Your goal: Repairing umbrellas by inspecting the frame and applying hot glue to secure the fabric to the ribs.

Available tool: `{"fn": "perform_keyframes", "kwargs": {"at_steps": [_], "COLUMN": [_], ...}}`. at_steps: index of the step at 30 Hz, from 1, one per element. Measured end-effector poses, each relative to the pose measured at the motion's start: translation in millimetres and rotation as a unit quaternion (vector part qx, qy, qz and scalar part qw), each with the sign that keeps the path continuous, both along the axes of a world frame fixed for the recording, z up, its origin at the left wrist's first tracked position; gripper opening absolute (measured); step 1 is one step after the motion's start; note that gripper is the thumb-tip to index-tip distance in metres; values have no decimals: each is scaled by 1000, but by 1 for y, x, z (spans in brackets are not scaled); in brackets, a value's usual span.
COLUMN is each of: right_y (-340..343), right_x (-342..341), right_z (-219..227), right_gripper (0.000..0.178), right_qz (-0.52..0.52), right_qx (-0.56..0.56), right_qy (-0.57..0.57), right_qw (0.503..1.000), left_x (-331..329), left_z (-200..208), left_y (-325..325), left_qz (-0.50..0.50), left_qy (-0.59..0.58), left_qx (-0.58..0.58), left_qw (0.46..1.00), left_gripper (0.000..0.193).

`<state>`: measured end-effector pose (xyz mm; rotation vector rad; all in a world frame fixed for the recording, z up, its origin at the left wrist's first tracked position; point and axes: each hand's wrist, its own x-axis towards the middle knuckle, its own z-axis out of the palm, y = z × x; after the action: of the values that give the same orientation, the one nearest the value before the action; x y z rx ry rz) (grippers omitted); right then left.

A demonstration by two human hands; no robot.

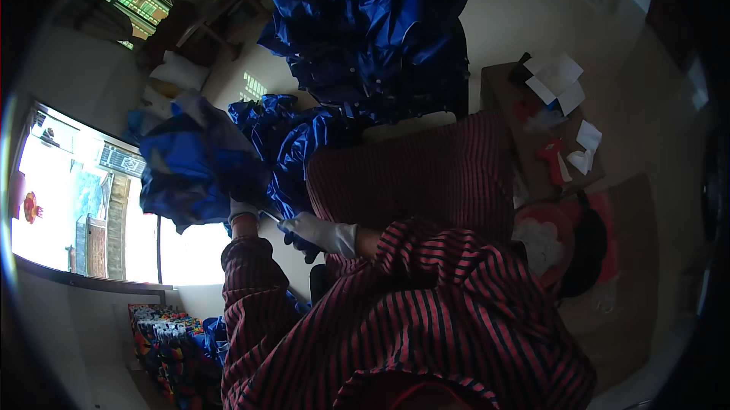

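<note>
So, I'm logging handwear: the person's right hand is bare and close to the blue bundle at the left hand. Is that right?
Not quite: the head view shows the right hand wearing a pale glove, so it isn't bare. It is close to the blue bundle at the left hand.

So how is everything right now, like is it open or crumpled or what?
Left hand, gloved, holding blue cloth
Blue cloth, held up, crumpled
Right hand, gloved, fingers curled
Big blue pile, heaped, wrinkled
White box, open, flaps spread
Pink bowl, holding something white
Window, bright, can't tell if open
</note>
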<state>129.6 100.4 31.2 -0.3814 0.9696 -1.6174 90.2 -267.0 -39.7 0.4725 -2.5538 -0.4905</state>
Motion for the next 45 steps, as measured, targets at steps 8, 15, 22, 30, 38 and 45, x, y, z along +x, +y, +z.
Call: {"fn": "perform_keyframes", "kwargs": {"at_steps": [8,15,22,30,38,45], "right_y": [42,53,88,51,46,45], "right_x": [8,7,8,-14,-7,32], "right_z": [64,71,49,-35,1,10], "right_gripper": [49,46,23,29,33,27], "right_qz": [15,5,80,38,13,-18], "right_qx": [-116,-159,-151,-23,23,-80], "right_qy": [5,67,59,201,360,639], "right_qw": [993,985,983,979,933,765], "left_x": [-44,-64,-27,60,74,92], "left_z": [98,182,161,74,110,121], "left_y": [-35,-4,-74,-71,-44,-54], "left_qz": [-41,14,-50,-191,-86,40], "left_qy": [-24,-36,-12,313,373,455], "left_qx": [-224,-528,-189,676,605,578], "left_qw": [973,848,981,640,698,677], "left_gripper": [19,14,26,34,18,26]}}
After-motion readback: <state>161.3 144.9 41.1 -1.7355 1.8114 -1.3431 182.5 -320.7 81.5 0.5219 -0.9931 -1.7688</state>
